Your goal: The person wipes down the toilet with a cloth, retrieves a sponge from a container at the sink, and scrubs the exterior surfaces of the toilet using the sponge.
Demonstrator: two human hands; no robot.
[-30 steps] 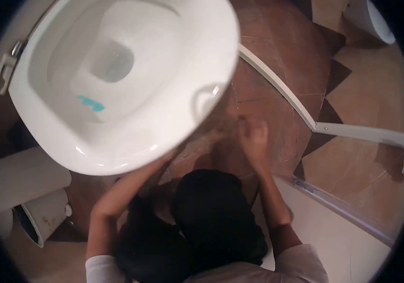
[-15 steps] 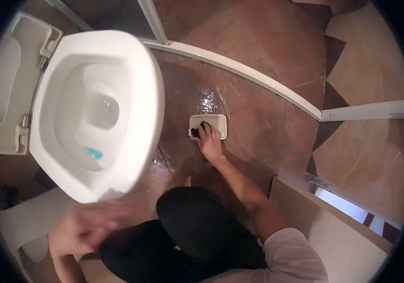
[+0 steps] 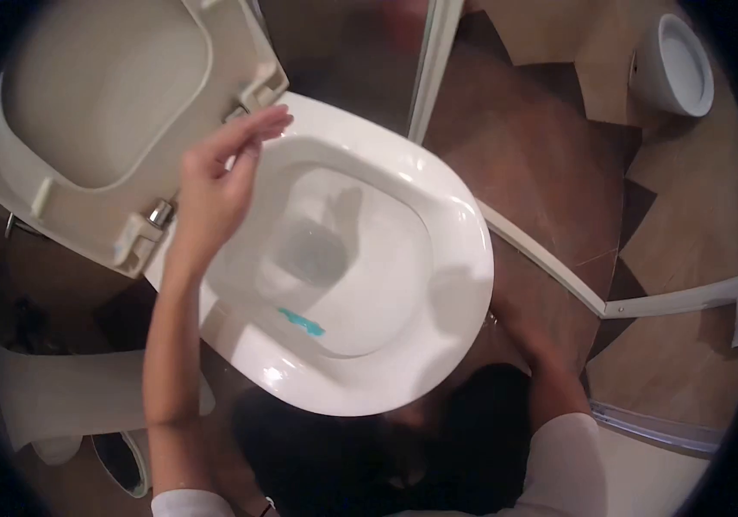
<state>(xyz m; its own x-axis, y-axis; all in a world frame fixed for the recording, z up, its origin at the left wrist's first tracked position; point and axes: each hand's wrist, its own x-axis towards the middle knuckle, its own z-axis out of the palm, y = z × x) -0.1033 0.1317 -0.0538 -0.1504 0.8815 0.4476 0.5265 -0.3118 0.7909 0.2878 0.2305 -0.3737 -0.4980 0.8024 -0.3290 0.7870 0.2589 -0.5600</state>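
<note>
Since the frame half a second ago, the left hand (image 3: pixel 218 185) has risen from beside the bowl's near side to over its back end, and the right hand (image 3: pixel 520 334) has left the tray on the floor and shows low beside the bowl's front. The view has swung too, and the tray is out of sight.

The toilet bowl (image 3: pixel 459 241) stands at the centre, its long axis running from the hinged back at upper left to the rounded front at lower right. Inside, a turquoise patch (image 3: pixel 302 323) clings to the wall on the person's side, roughly lined up with that axis, below the water (image 3: pixel 309 250) as the view shows it.

The left hand is nearer the back, between the two hinges; from it, most of the bowl lies to the right and toward the person. Its fingers are straight and pressed together, the thumb a little apart, with nothing visible in the grasp. Whether it touches the rim cannot be told. The right hand is nearer the front, outside the rim, dark and partly hidden; its grip cannot be told.

Farther out, the raised lid (image 3: pixel 115 86) leans back at upper left, a white curved rail (image 3: pixel 550 258) crosses the brown floor, and a white round-mouthed vessel (image 3: pixel 679 65) stands at upper right.
</note>
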